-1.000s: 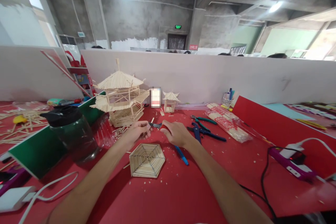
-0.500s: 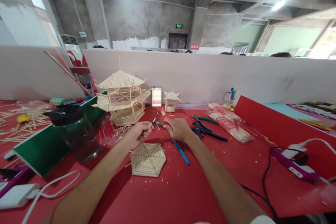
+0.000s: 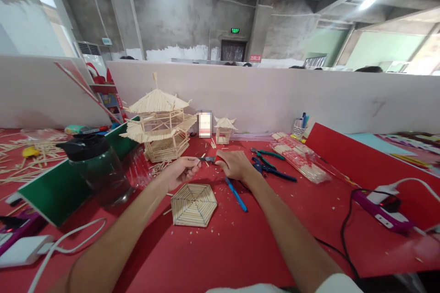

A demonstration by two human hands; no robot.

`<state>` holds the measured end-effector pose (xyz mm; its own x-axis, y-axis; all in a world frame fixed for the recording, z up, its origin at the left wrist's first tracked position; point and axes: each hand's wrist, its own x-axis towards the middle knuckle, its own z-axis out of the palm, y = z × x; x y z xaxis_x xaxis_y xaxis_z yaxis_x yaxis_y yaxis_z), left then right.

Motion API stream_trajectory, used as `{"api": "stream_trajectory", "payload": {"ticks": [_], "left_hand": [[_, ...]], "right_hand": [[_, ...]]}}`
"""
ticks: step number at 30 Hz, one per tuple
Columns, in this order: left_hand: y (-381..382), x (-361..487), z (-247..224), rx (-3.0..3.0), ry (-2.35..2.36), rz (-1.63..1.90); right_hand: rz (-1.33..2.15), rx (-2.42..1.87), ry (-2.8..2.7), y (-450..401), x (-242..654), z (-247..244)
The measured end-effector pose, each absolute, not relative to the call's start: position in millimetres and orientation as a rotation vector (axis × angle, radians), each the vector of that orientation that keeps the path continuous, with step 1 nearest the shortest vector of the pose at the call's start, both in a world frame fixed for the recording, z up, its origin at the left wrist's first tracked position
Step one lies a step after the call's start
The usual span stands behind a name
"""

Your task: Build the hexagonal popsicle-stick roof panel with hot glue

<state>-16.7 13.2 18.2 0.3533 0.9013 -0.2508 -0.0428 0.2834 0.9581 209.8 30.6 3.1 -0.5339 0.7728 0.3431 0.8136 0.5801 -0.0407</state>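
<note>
Over the middle of the table, my right hand [image 3: 233,165] is wrapped round the red handle of what looks like a utility knife [image 3: 209,159]. Its grey metal and thin dark end point left, towards my left hand [image 3: 186,169]. There my left thumb and finger are pinched on the dark end; any small piece between them is too small to make out. Just below the hands lies a flat hexagonal panel of thin wooden sticks [image 3: 194,205]. A blue pen [image 3: 237,196] lies under and below my right hand.
A large stick pavilion [image 3: 161,123] and a small one [image 3: 224,130] stand at the back. Green-handled pliers [image 3: 271,154] and a blue cutter [image 3: 275,172] lie right, beside bagged sticks [image 3: 302,158]. A water jug [image 3: 99,169] stands left. Power strips lie at both sides.
The view has shifted slightly, so the table items sit a little higher. Both hands keep nearly the same grip and place, with the knife still between them.
</note>
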Motion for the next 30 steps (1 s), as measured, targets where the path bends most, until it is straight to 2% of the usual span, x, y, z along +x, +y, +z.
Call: {"api": "stream_trajectory", "payload": {"ticks": [6,12,16,22,30], "left_hand": [[12.2,-19.9,19.3,1.230,1.008,0.765],[6.6,-25.9,28.2,1.385,1.082,0.735],[9.0,-21.6,22.8,1.407,1.083,0.827],[7.7,-13.3,12.9,1.413,1.026,0.798],[7.8,-12.1,10.2,1.407,1.033,0.817]], "right_hand": [[-0.163,-1.263,-2.500,31.9,205.2,2.4],[-0.141,-1.895,-2.031,44.7,252.8,2.7],[-0.198,-1.669,-1.871,39.4,279.9,14.5],[-0.041,-1.289,-2.296,19.8,234.8,15.4],[-0.069,-1.332,-2.477,11.9,205.4,8.0]]}}
